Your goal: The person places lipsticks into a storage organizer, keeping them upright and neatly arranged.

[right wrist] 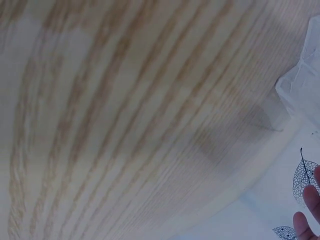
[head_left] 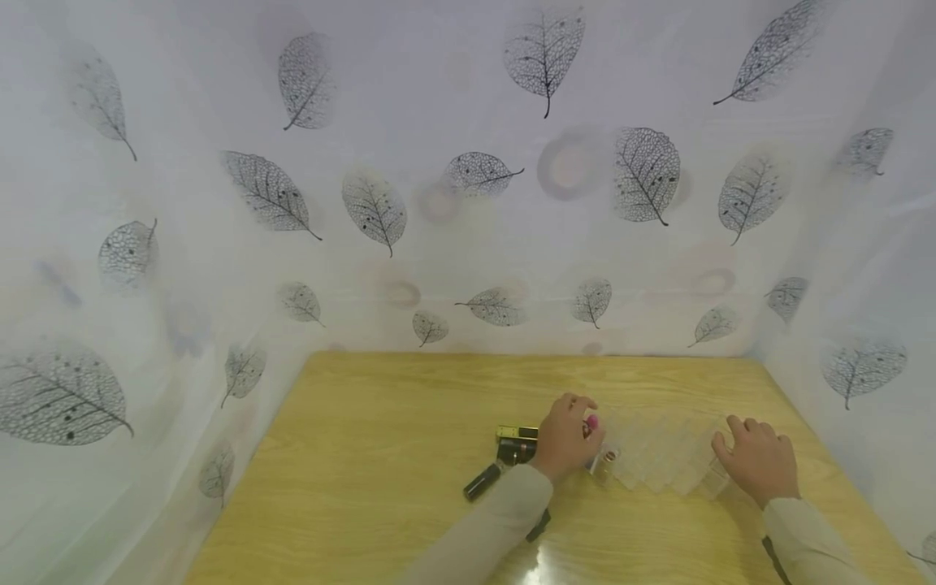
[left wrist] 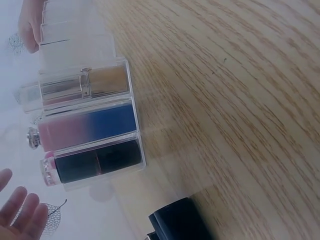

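At the head view's lower right, a clear, compartmented plastic holder [head_left: 654,455] is flanked by the left hand [head_left: 567,439] and right hand [head_left: 762,461], both loosely open, nothing gripped.

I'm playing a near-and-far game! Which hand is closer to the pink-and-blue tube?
The left. The left hand is close beside the pink-and-blue tube; the right hand is farther off, by the other end of the clear holder.

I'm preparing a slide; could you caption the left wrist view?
Three slim, variously coloured tubes in a clear plastic compartmented organizer on a light wood-grain table, a person's left hand nearby.
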The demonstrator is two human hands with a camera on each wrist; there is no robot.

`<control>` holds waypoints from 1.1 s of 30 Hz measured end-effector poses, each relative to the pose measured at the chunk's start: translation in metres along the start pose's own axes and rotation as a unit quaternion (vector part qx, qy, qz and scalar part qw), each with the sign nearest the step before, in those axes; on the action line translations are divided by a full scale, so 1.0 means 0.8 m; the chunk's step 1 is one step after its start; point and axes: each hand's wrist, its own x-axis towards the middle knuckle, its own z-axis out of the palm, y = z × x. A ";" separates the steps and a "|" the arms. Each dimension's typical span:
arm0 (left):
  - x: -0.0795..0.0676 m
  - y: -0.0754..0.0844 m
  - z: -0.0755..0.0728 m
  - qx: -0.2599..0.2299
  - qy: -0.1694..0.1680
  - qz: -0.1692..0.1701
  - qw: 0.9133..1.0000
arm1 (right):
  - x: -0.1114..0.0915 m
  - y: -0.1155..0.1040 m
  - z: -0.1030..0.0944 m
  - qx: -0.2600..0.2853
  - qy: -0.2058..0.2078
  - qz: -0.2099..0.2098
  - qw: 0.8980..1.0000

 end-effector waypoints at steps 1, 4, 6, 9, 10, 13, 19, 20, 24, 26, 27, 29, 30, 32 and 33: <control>-0.001 0.000 -0.001 0.002 0.000 0.002 1.000 | 0.000 0.000 0.000 0.001 0.002 0.000 1.000; -0.004 0.001 -0.005 0.008 -0.009 0.002 1.000 | 0.000 0.001 0.001 0.004 0.001 0.001 1.000; -0.006 0.002 -0.009 0.012 -0.014 0.003 1.000 | 0.000 0.002 0.003 0.005 0.002 0.002 1.000; -0.011 0.004 -0.018 0.017 -0.024 0.006 1.000 | 0.000 0.003 0.005 0.002 0.009 -0.001 1.000; -0.013 0.004 -0.021 0.020 -0.027 0.008 0.999 | 0.000 0.003 0.005 0.002 0.009 -0.001 1.000; -0.020 0.002 -0.030 0.024 -0.035 0.018 0.999 | 0.000 0.003 0.005 0.002 0.011 -0.003 1.000; -0.037 -0.011 -0.056 0.026 -0.062 0.024 0.997 | 0.001 0.001 0.004 0.001 0.009 -0.004 1.000; -0.041 -0.014 -0.063 0.022 -0.067 0.023 0.997 | 0.001 0.001 0.004 0.001 0.008 -0.004 1.000; -0.058 -0.036 -0.080 0.028 -0.064 0.035 0.997 | 0.003 -0.001 0.002 0.000 0.007 -0.006 1.000; -0.066 -0.046 -0.087 0.039 -0.060 0.038 0.997 | 0.004 -0.002 0.001 0.000 0.007 -0.006 1.000; -0.070 -0.052 -0.090 0.045 -0.058 0.041 0.996 | 0.004 -0.002 0.000 0.000 0.006 -0.005 1.000; -0.078 -0.059 -0.097 0.050 -0.055 0.040 0.996 | 0.005 -0.001 -0.001 -0.001 0.004 -0.005 1.000; -0.081 -0.062 -0.101 0.049 -0.055 0.038 0.997 | 0.005 0.000 -0.001 -0.001 0.003 -0.005 1.000; -0.088 -0.069 -0.106 0.050 -0.051 0.040 0.997 | 0.006 0.001 0.000 0.001 0.001 -0.005 1.000; -0.092 -0.072 -0.109 0.048 -0.050 0.038 0.997 | 0.006 0.001 0.000 0.001 0.001 -0.004 1.000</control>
